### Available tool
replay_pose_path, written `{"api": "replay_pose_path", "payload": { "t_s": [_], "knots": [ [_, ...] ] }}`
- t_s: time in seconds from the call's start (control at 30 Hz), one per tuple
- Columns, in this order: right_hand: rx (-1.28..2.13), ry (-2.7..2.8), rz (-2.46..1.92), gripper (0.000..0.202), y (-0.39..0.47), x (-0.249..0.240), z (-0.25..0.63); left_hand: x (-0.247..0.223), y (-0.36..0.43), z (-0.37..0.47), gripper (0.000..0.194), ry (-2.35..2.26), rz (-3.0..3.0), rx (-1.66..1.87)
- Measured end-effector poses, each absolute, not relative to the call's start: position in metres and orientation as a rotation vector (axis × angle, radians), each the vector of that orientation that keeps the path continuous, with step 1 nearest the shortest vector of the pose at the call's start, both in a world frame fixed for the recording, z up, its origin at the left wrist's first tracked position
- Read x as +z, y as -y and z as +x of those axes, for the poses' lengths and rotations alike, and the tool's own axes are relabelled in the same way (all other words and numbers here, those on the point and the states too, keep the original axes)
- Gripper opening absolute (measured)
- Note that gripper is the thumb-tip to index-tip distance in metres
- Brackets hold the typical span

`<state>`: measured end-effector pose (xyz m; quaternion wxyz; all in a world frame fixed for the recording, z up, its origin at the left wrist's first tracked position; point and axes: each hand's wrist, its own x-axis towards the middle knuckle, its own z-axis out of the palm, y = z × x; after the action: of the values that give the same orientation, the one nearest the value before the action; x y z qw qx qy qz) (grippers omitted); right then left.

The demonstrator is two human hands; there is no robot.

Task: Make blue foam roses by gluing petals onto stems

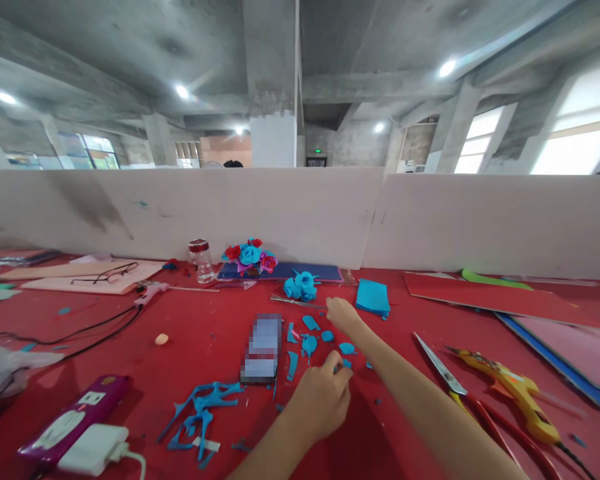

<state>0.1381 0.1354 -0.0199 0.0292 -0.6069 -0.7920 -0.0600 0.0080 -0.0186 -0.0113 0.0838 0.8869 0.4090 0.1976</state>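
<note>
L hand (326, 392) + R hand (344, 316) being held narrow, contents can't tell; far blue flowers (304, 285) being shown formed, nearer cut pcs (309, 345) being left loose.

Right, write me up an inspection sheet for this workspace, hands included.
Surface: red table, scattered with small bits.
Job's things: blue cut pieces lie near both hands; blue flowers and blue stack sit beyond.
Clutter: blue scraps, phone, scissors, yellow glue gun, pink glue gun.
Left hand: low over the table, fingertips beside a blue piece; grip unclear.
Right hand: further forward, fingers curled; hold unclear.
Cables: black cord at yellow gun, white cord at charger. Damage: nothing seen.
Surroundings: pale partition behind, concrete ceiling above.
</note>
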Motion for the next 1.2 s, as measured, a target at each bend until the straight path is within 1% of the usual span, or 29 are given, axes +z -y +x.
{"api": "replay_pose_path", "payload": {
  "t_s": [0.13,0.2,0.27,0.33,0.4,0.47,0.57,0.67,0.77,0.9,1.03,1.1,1.2],
  "knots": [
    [-0.149,2.298,-1.784,0.018,-0.109,-0.003,0.162,-0.019,0.01,0.01,0.023,-1.167,2.262,0.953],
    [-0.148,2.231,-1.705,0.02,-0.09,0.001,0.179,-0.024,0.004,0.012,0.024,-1.156,1.977,1.126],
    [-0.151,2.177,-1.632,0.024,-0.07,0.0,0.196,-0.026,-0.003,0.013,0.034,-1.167,1.639,1.233],
    [-0.164,2.118,-1.557,0.028,-0.054,-0.006,0.21,-0.024,-0.007,0.012,0.051,-1.109,1.345,1.296],
    [-0.182,2.056,-1.439,0.029,-0.041,-0.013,0.22,-0.019,-0.009,0.01,0.061,-1.013,1.169,1.365],
    [-0.212,2.038,-1.327,0.028,-0.033,-0.019,0.226,-0.014,-0.01,0.007,0.057,-0.952,1.068,1.448],
    [-0.303,2.039,-1.28,0.026,-0.029,-0.021,0.23,-0.011,-0.013,0.002,0.037,-0.94,0.996,1.554],
    [-0.384,2.028,-1.299,0.022,-0.029,-0.018,0.23,-0.013,-0.018,-0.003,0.027,-0.957,0.975,1.611],
    [-0.477,2.047,-1.298,0.018,-0.026,-0.015,0.227,-0.015,-0.021,-0.004,0.027,-0.951,0.968,1.604],
    [-0.558,2.086,-1.2,0.02,-0.023,-0.015,0.219,-0.015,-0.019,-0.002,0.027,-0.917,0.997,1.546],
    [-0.377,2.14,-1.081,0.03,-0.022,-0.021,0.212,-0.015,-0.017,0.0,0.03,-0.897,0.994,1.5],
    [-0.305,2.156,-1.048,0.03,-0.021,-0.022,0.211,-0.014,-0.019,-0.001,0.031,-0.918,0.967,1.503],
    [-0.321,2.113,-1.024,0.029,-0.023,-0.022,0.214,-0.011,-0.023,-0.008,0.03,-0.967,0.916,1.551]
  ]
}}
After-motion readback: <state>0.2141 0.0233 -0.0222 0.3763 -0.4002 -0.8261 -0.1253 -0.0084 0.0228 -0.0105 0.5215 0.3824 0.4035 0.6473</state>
